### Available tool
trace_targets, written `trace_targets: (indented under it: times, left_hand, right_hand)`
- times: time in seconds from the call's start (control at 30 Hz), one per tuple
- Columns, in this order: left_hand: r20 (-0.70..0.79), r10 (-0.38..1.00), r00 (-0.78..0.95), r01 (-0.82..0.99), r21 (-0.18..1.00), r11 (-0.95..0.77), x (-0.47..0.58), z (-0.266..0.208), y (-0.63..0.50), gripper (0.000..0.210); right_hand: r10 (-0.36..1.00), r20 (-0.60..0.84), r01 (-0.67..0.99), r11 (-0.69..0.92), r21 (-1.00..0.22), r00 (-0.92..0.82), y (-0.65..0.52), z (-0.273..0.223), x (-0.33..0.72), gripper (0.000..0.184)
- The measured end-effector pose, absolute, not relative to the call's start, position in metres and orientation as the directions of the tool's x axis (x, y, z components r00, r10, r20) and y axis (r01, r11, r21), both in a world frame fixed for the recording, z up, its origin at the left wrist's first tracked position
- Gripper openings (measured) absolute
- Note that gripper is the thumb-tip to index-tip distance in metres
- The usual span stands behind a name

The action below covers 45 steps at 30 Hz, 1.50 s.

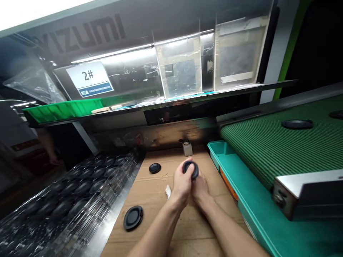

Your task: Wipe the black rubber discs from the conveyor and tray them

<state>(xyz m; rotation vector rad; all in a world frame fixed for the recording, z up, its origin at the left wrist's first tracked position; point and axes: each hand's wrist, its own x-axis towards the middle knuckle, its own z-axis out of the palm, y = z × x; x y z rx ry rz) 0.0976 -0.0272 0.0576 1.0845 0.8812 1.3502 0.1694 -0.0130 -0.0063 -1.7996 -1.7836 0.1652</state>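
Note:
My left hand (181, 182) is closed on a round black plastic lid (190, 170), thumb pressed on its face and the lid tilted up. Just behind and below it, my right hand (200, 186) is closed, its fingers curled; the left hand and the lid hide what they hold, if anything. Both hands are above a cardboard sheet (184, 246). A smaller black lid (154, 168) lies on the cardboard to the far left, and a larger black lid (133, 218) nearer to me. A crumpled white scrap (168, 191) is beside my left wrist.
On the left stand clear trays (80, 185) filled with black round parts. A small whitish bottle (187, 148) stands at the back. To the right are a teal bin (227, 167) and a green conveyor belt (257, 142) carrying a black part (297, 124). A person's arm (48, 144) shows far left.

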Motion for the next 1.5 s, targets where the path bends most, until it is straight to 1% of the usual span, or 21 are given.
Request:
trace_targets:
  times: [0.07, 0.17, 0.23, 0.3, 0.4, 0.47, 0.53, 0.6, 0.67, 0.73, 0.77, 0.83, 0.9, 0.93, 1.03, 1.1, 1.17, 1.27, 1.33, 1.4, 1.5]
  left_hand:
    - [0.03, 0.998, -0.053, -0.301, 0.952, -0.044, 0.059, 0.031, -0.022, 0.037]
    - [0.084, 0.973, -0.217, -0.251, 0.958, -0.139, 0.029, 0.007, -0.015, 0.031]
    - [0.109, 0.957, -0.268, -0.269, 0.946, -0.183, 0.028, 0.0, -0.013, 0.029]
    - [0.047, 0.975, -0.218, -0.404, 0.905, -0.134, 0.039, -0.003, -0.013, 0.029]
    - [-0.061, 0.998, 0.015, -0.625, 0.778, 0.057, 0.057, 0.002, -0.018, 0.031]
    - [-0.047, 0.988, 0.146, -0.679, 0.722, 0.134, 0.058, 0.011, -0.023, 0.031]
    - [0.025, 0.983, 0.185, -0.687, 0.718, 0.111, 0.046, 0.02, -0.024, 0.03]
    - [0.085, 0.993, 0.08, -0.658, 0.753, -0.011, 0.029, 0.024, -0.018, 0.027]
    - [0.053, 0.987, -0.151, -0.576, 0.807, -0.132, 0.016, 0.019, -0.007, 0.023]
    - [-0.03, 0.949, -0.314, -0.522, 0.84, -0.146, 0.015, 0.007, 0.001, 0.019]
    - [-0.075, 0.947, -0.312, -0.538, 0.835, -0.111, 0.019, 0.0, 0.002, 0.019]
    - [-0.137, 0.977, -0.162, -0.622, 0.783, 0.007, 0.031, -0.01, 0.0, 0.02]
    - [-0.144, 0.99, -0.005, -0.686, 0.721, 0.101, 0.044, -0.014, -0.004, 0.021]
    - [-0.142, 0.99, 0.024, -0.702, 0.702, 0.118, 0.047, -0.013, -0.004, 0.02]
    - [-0.168, 0.986, 0.007, -0.733, 0.67, 0.12, 0.043, -0.01, 0.001, 0.013]
    - [-0.207, 0.976, 0.067, -0.77, 0.612, 0.182, 0.034, -0.01, 0.007, 0.009]
    - [-0.205, 0.958, 0.201, -0.803, 0.525, 0.281, 0.025, -0.01, 0.013, 0.013]
    - [-0.193, 0.906, 0.378, -0.802, 0.42, 0.424, 0.016, -0.009, 0.017, 0.038]
    - [-0.22, 0.883, 0.415, -0.793, 0.388, 0.469, 0.014, -0.009, 0.018, 0.045]
    - [-0.216, 0.887, 0.408, -0.798, 0.387, 0.462, 0.014, -0.008, 0.017, 0.041]
    - [-0.15, 0.88, 0.45, -0.798, 0.375, 0.472, 0.019, -0.008, 0.014, 0.035]
  right_hand:
    - [0.936, 0.344, 0.883, 0.101, -0.458, 0.071, -0.013, -0.008, 0.169, 0.03]
    - [0.921, 0.387, 0.888, 0.14, -0.439, 0.047, -0.01, -0.016, 0.166, 0.031]
    - [0.912, 0.408, 0.87, 0.157, -0.467, 0.054, -0.005, -0.022, 0.166, 0.033]
    - [0.892, 0.444, 0.836, 0.18, -0.518, 0.083, 0.001, -0.028, 0.169, 0.038]
    - [0.846, 0.504, 0.78, 0.193, -0.595, 0.175, 0.009, -0.032, 0.176, 0.043]
    - [0.825, 0.517, 0.758, 0.182, -0.626, 0.229, 0.012, -0.03, 0.179, 0.043]
    - [0.809, 0.527, 0.745, 0.178, -0.643, 0.261, 0.012, -0.028, 0.181, 0.042]
    - [0.787, 0.552, 0.738, 0.194, -0.647, 0.277, 0.011, -0.025, 0.179, 0.042]
    - [0.763, 0.576, 0.731, 0.21, -0.65, 0.292, 0.01, -0.024, 0.176, 0.042]
    - [0.75, 0.587, 0.716, 0.227, -0.661, 0.305, 0.007, -0.022, 0.172, 0.043]
    - [0.743, 0.593, 0.706, 0.238, -0.667, 0.31, 0.005, -0.02, 0.17, 0.044]
    - [0.724, 0.611, 0.688, 0.265, -0.676, 0.321, 0.002, -0.014, 0.167, 0.046]
    - [0.698, 0.631, 0.677, 0.284, -0.679, 0.34, -0.003, -0.005, 0.166, 0.046]
    - [0.687, 0.639, 0.677, 0.289, -0.677, 0.347, -0.005, 0.0, 0.165, 0.046]
    - [0.669, 0.672, 0.696, 0.317, -0.644, 0.318, -0.011, 0.01, 0.161, 0.042]
    - [0.675, 0.704, 0.723, 0.372, -0.582, 0.22, -0.016, 0.011, 0.154, 0.039]
    - [0.694, 0.717, 0.753, 0.439, -0.491, 0.064, -0.022, 0.007, 0.142, 0.038]
    - [0.764, 0.627, 0.817, 0.454, -0.355, -0.152, -0.032, -0.002, 0.124, 0.037]
    - [0.805, 0.55, 0.856, 0.431, -0.285, -0.222, -0.035, -0.005, 0.115, 0.038]
    - [0.819, 0.524, 0.871, 0.417, -0.26, -0.235, -0.034, -0.004, 0.112, 0.039]
    - [0.818, 0.555, 0.882, 0.364, -0.299, -0.149, -0.027, 0.0, 0.115, 0.038]
